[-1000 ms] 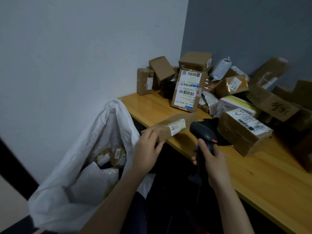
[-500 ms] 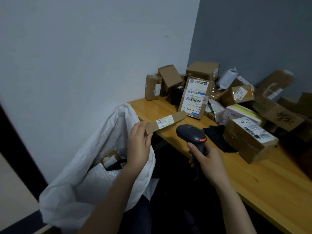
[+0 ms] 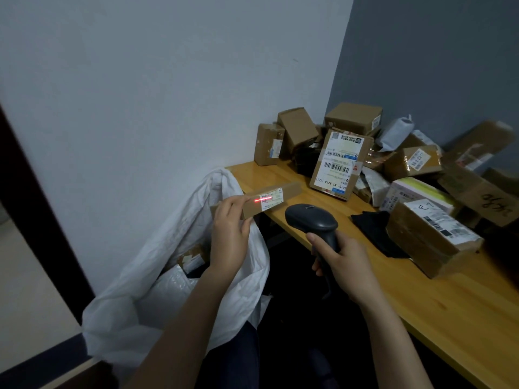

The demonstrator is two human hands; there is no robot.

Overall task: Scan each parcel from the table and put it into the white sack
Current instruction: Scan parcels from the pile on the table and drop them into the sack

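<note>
Head view: our left hand [image 3: 229,234] grips a slim cardboard parcel [image 3: 290,192] over the rim of the white sack [image 3: 168,290], red scan line [image 3: 262,199] on its label [image 3: 273,198]. At its four o'clock, our right hand [image 3: 342,265] grips the black barcode scanner [image 3: 311,220].

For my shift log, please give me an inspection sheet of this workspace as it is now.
Surface: wooden table, parcel pile at its far corner.
Job's things: slim parcel near the white sack, red scan line on its label; scanner.
Clutter: black cloth on the table.
Hands: left hand grips the slim parcel; right hand grips the scanner.
Cables: nothing seen.
Surroundings: white wall, grey wall, dark door frame.
</note>
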